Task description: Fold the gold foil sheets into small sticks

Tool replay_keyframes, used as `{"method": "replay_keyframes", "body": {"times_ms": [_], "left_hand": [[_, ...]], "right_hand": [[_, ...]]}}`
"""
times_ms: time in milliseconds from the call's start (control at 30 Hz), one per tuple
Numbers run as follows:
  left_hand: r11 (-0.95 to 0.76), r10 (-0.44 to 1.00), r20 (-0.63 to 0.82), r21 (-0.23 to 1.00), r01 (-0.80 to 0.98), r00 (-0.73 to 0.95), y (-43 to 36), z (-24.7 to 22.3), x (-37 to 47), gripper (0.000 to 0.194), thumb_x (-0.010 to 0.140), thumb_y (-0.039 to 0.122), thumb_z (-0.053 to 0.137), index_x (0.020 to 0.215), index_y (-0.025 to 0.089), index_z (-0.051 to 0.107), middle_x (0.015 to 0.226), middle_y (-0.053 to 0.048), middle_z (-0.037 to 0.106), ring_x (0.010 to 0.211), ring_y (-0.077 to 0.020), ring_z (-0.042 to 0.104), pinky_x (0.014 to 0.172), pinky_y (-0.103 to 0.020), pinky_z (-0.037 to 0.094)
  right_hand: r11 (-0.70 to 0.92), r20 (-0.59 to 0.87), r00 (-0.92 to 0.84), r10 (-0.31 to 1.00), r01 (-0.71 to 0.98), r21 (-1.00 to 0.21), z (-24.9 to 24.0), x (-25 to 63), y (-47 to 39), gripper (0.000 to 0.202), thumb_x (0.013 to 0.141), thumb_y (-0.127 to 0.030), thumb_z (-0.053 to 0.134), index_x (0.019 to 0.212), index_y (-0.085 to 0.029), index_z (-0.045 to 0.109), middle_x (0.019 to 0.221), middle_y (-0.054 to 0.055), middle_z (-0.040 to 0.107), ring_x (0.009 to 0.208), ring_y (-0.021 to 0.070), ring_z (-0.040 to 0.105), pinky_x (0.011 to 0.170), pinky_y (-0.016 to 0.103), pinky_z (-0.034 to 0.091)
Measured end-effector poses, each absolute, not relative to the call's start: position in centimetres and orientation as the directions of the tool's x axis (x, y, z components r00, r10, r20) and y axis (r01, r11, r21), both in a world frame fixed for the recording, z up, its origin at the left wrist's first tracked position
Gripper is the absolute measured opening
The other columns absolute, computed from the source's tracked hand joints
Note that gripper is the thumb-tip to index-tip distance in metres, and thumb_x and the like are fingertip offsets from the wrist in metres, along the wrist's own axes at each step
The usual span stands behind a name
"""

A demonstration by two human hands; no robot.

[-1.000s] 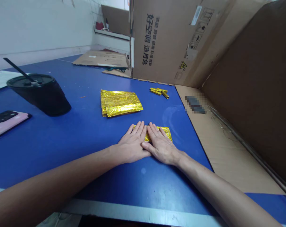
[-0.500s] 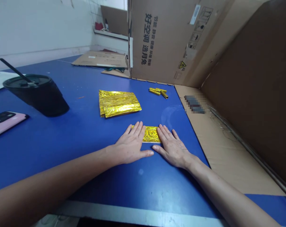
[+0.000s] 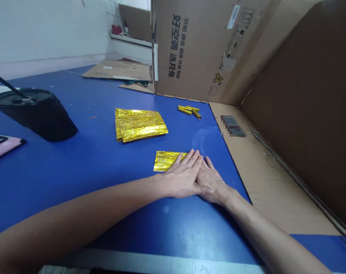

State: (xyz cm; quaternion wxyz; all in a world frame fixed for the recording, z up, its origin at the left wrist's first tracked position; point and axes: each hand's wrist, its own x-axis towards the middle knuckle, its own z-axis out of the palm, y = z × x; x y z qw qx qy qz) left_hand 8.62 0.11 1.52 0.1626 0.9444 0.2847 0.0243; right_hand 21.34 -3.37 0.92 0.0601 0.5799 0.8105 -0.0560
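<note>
Foil stack behind foil strip; cup L, rolls R.

It looks like an improvised work corner for light handwork, though whether it belongs to a home or a small workshop cannot be told. The blue bench meets a plain pale wall, and a big cardboard panel with Chinese lettering and handling symbols stands upright at its far side like a screen. Gold foil sheets share the surface with everyday belongings: a black lidded cup with a straw and a pink phone.
</note>
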Motion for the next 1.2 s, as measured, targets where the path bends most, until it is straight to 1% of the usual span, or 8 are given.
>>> {"method": "replay_keyframes", "body": {"times_ms": [200, 500, 633, 733, 833, 967, 1067, 1200], "left_hand": [[-0.791, 0.588, -0.018, 0.195, 0.579, 0.809, 1.2, 0.0, 5.3, 0.097, 0.072, 0.075, 0.015, 0.137, 0.003, 0.007, 0.142, -0.018, 0.001, 0.132, -0.0282, -0.003, 0.105, -0.045, 0.001], [-0.754, 0.657, 0.008, 0.031, 0.656, 0.754, 1.0, -0.4, 1.0, 0.093, 0.075, 0.072, 0.018, 0.135, 0.002, 0.017, 0.142, -0.019, 0.009, 0.132, -0.0295, 0.005, 0.104, -0.045, 0.008], [-0.752, 0.659, 0.001, 0.030, 0.659, 0.752, 0.9, -0.3, 1.1, 0.093, 0.074, 0.072, 0.019, 0.135, 0.002, 0.017, 0.142, -0.020, 0.009, 0.131, -0.0296, 0.006, 0.104, -0.044, 0.009], [-0.749, 0.662, -0.002, 0.038, 0.661, 0.750, 1.0, -0.4, 1.2, 0.093, 0.074, 0.072, 0.021, 0.135, 0.002, 0.017, 0.142, -0.020, 0.008, 0.131, -0.0301, 0.005, 0.104, -0.045, 0.007], [-0.757, 0.652, -0.026, 0.036, 0.653, 0.757, 1.1, -0.6, 1.2, 0.084, 0.078, 0.063, 0.026, 0.137, 0.005, 0.012, 0.143, -0.018, 0.006, 0.132, -0.0299, 0.003, 0.104, -0.045, 0.006], [-0.760, 0.646, -0.052, 0.048, 0.648, 0.761, 1.2, -0.8, 1.2, 0.071, 0.083, 0.050, 0.028, 0.138, 0.012, 0.005, 0.144, -0.014, 0.004, 0.132, -0.0290, 0.002, 0.104, -0.045, 0.007], [-0.748, 0.660, -0.026, 0.064, 0.660, 0.751, 1.2, -0.7, 1.2, 0.083, 0.078, 0.060, 0.030, 0.138, 0.008, 0.004, 0.143, -0.016, 0.004, 0.132, -0.0292, 0.003, 0.105, -0.044, 0.006], [-0.742, 0.667, -0.017, 0.073, 0.666, 0.745, 1.1, -0.3, 1.2, 0.092, 0.074, 0.070, 0.023, 0.136, 0.004, 0.013, 0.143, -0.018, 0.007, 0.132, -0.0291, 0.003, 0.105, -0.043, 0.005]], "right_hand": [[0.278, -0.081, -0.283, 0.956, 0.958, -0.070, 0.5, 21.5, -3.4, 0.071, 0.084, -0.050, 0.026, 0.138, -0.006, 0.013, 0.144, 0.013, 0.008, 0.132, 0.0244, 0.004, 0.104, 0.049, 0.010], [0.276, -0.037, -0.282, 0.959, 0.953, -0.122, 0.2, 21.6, -3.5, 0.078, 0.081, -0.061, 0.025, 0.138, -0.009, 0.016, 0.144, 0.013, 0.011, 0.132, 0.0237, 0.005, 0.104, 0.049, 0.009], [0.254, -0.036, -0.262, 0.964, 0.957, -0.142, 1.0, 21.5, -3.7, 0.080, 0.079, -0.063, 0.025, 0.138, -0.009, 0.017, 0.144, 0.014, 0.012, 0.131, 0.0246, 0.006, 0.104, 0.050, 0.009], [0.245, -0.012, -0.249, 0.968, 0.959, -0.145, 2.4, 20.0, -3.8, 0.086, 0.077, -0.067, 0.025, 0.137, -0.006, 0.016, 0.143, 0.016, 0.009, 0.131, 0.0270, 0.004, 0.103, 0.053, 0.004], [0.318, -0.050, -0.336, 0.940, 0.922, -0.222, 3.2, 17.2, -3.5, 0.084, 0.078, -0.064, 0.027, 0.137, -0.006, 0.017, 0.143, 0.016, 0.009, 0.131, 0.0261, 0.002, 0.105, 0.050, 0.005], [0.364, -0.056, -0.406, 0.912, 0.865, -0.345, 2.3, 14.9, -2.5, 0.081, 0.081, -0.060, 0.027, 0.138, -0.005, 0.009, 0.144, 0.015, 0.007, 0.132, 0.0244, 0.001, 0.105, 0.045, 0.010], [0.354, -0.036, -0.387, 0.921, 0.875, -0.331, 1.3, 15.7, -2.0, 0.081, 0.082, -0.060, 0.026, 0.138, -0.004, 0.010, 0.144, 0.017, 0.006, 0.132, 0.0237, 0.002, 0.106, 0.043, 0.008], [0.364, -0.053, -0.386, 0.921, 0.902, -0.232, 0.7, 19.1, -2.4, 0.076, 0.082, -0.059, 0.025, 0.137, -0.007, 0.017, 0.144, 0.015, 0.010, 0.132, 0.0232, 0.003, 0.106, 0.045, 0.007]]}}
